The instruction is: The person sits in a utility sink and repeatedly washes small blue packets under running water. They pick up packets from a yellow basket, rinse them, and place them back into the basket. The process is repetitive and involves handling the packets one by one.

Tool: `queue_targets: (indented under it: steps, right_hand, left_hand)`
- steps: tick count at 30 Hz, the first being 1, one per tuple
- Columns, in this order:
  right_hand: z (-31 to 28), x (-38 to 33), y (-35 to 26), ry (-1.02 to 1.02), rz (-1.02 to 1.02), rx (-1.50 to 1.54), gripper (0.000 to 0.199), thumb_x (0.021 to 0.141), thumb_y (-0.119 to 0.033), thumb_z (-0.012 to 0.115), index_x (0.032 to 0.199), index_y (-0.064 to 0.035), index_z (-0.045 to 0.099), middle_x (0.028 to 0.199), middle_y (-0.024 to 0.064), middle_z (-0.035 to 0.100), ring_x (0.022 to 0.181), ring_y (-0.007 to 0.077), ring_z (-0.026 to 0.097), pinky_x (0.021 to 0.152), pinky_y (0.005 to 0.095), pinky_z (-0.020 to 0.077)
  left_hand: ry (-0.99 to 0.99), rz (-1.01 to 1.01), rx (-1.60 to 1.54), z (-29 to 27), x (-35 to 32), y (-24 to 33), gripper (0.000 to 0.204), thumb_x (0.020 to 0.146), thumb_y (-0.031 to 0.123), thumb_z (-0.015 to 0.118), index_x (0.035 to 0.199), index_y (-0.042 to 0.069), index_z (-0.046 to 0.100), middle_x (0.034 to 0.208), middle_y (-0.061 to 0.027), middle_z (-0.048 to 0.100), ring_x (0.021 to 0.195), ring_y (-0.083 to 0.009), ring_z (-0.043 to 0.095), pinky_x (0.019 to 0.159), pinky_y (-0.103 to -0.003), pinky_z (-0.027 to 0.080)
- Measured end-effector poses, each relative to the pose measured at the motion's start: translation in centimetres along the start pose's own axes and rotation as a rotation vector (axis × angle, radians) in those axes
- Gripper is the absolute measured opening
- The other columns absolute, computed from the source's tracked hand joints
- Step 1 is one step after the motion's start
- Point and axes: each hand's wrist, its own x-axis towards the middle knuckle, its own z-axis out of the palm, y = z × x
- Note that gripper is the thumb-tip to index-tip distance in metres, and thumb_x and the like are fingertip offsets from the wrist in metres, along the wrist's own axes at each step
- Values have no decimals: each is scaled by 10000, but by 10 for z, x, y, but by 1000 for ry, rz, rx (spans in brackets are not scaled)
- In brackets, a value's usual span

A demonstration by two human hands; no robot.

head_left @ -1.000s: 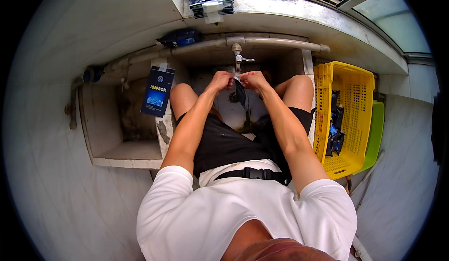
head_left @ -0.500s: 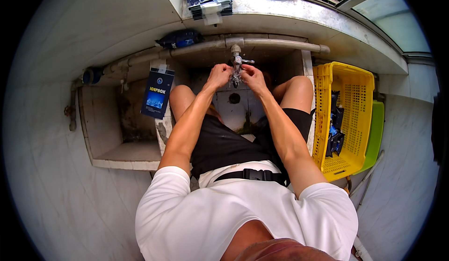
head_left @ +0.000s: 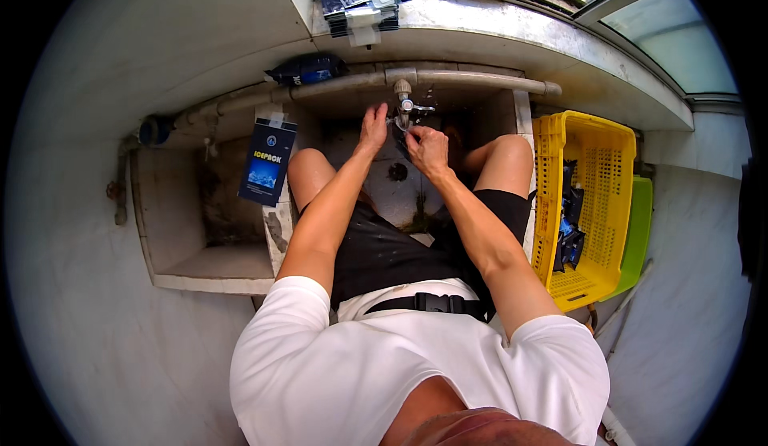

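Water runs from the metal tap (head_left: 406,107) at the middle of the tiled basin. Just below its spout, my right hand (head_left: 429,150) is closed, pinching the edge of a small dark pouch (head_left: 402,140) that is mostly hidden by the fingers and the splashing. Left of the stream, my left hand (head_left: 373,130) has its fingers stretched upward, apart from the pouch. A flat dark blue printed pouch (head_left: 268,161) lies on the basin's left dividing wall.
A stack of flat dark pouches (head_left: 362,2) rests on the ledge, and a plump pouch (head_left: 307,69) lies by the pipe (head_left: 472,77). To the right, a yellow crate (head_left: 596,206) holds several filled dark pouches (head_left: 570,222). A green container (head_left: 638,230) stands beside it.
My left hand has drawn left, off the water stream, and its fingers have straightened. My right hand has dropped slightly and turned, with the dark pouch now showing beneath the tap.
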Motion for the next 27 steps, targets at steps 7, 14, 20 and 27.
queue_targets:
  steps: [7, 14, 20, 27]
  right_hand:
    - [0, 0, 8, -24, 68, 13, 181, 773, -214, 628, 818, -62, 716, 755, 207, 643, 722, 390, 635, 674, 450, 509]
    - [0, 1, 6, 9, 39, -1, 191, 776, -214, 641, 823, -45, 715, 662, 185, 635, 620, 328, 649, 593, 394, 503]
    - [0, 1, 8, -3, 52, -9, 194, 775, -217, 641, 830, -47, 715, 669, 182, 639, 627, 329, 650, 599, 394, 507]
    - [2, 1, 11, -33, 42, -41, 188, 775, -206, 644, 827, -39, 712, 733, 188, 650, 693, 345, 653, 649, 397, 515]
  left_hand:
    - [-171, -242, 29, 30, 4, -48, 697, 966, 536, 231, 1197, -32, 562, 1187, -295, 559, 1186, -386, 492, 997, -383, 353]
    - [-249, -130, 135, 27, 3, -56, 713, 964, 518, 188, 1127, -55, 579, 1170, -348, 530, 1187, -444, 461, 972, -446, 360]
    - [-173, -256, 103, 31, 2, -47, 714, 953, 531, 214, 1091, -55, 599, 1123, -343, 558, 1174, -454, 465, 955, -446, 365]
    - [-185, -290, -10, 30, 4, -65, 704, 947, 526, 263, 1077, -80, 597, 1105, -315, 587, 1155, -429, 505, 945, -413, 373]
